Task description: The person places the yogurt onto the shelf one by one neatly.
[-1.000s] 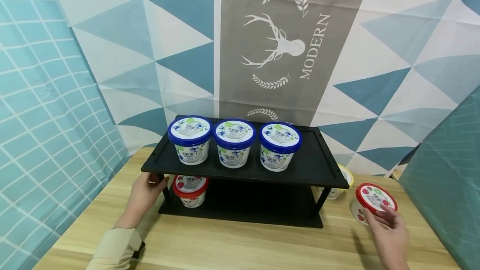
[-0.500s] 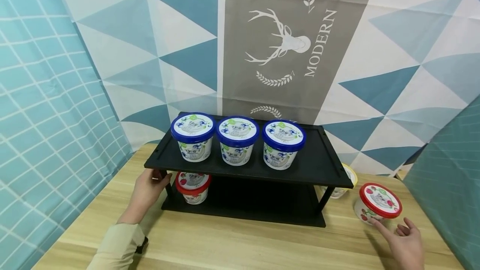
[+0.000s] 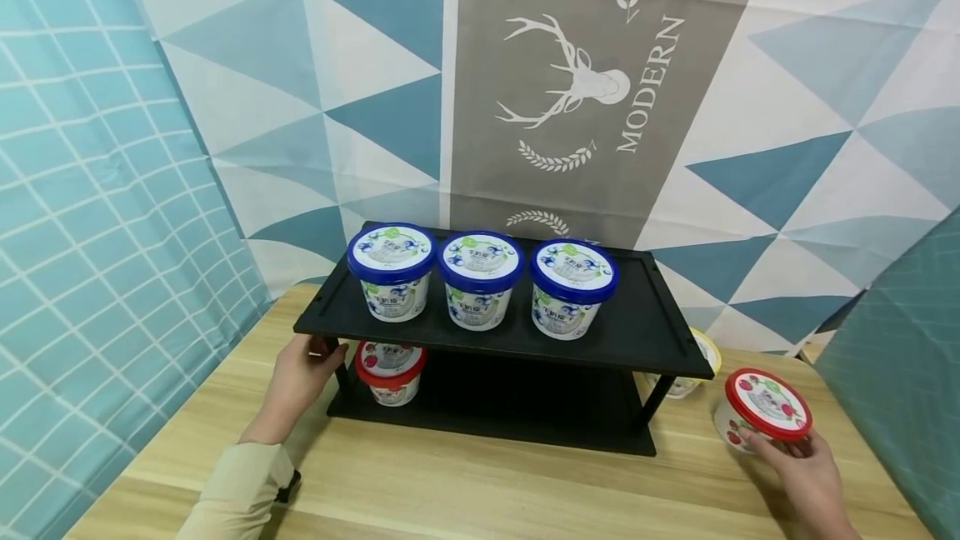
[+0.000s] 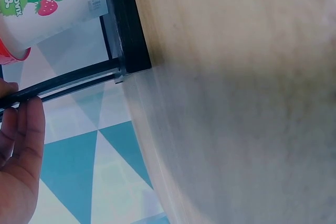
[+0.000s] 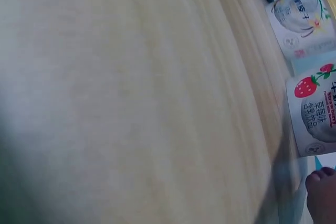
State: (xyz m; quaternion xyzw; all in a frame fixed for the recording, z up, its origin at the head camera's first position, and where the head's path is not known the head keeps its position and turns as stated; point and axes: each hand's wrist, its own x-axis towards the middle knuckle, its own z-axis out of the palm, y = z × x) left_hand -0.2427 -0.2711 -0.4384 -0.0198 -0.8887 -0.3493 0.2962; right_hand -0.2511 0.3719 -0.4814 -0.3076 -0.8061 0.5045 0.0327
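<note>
A two-tier black shelf (image 3: pixel 495 419) stands on the table. My left hand (image 3: pixel 298 377) grips its upper left end; in the left wrist view the fingers (image 4: pixel 32 129) and thumb lie on either side of a black bar (image 4: pixel 73 77). At the right, my right hand (image 3: pixel 806 473) holds a red-lidded strawberry tub (image 3: pixel 767 407), thumb at its front and fingers at its right side. Only curled fingertips (image 5: pixel 320 177) show beside that strawberry tub (image 5: pixel 315 114) in the right wrist view. Another red-lidded tub (image 3: pixel 390 373) sits on the lower tier at the left.
On the upper tier three blue-lidded tubs (image 3: pixel 480 282) stand in a row, left of its right end. A yellow-lidded tub (image 3: pixel 701 365) is partly hidden behind the shelf's right end. Patterned cloth (image 3: pixel 555 107) hangs close behind the table (image 3: pixel 480 490).
My right hand drew back from the red-lidded tub, its fingers spread, then closed in around it again. The left hand keeps its grip on the shelf. The head view has shifted slightly.
</note>
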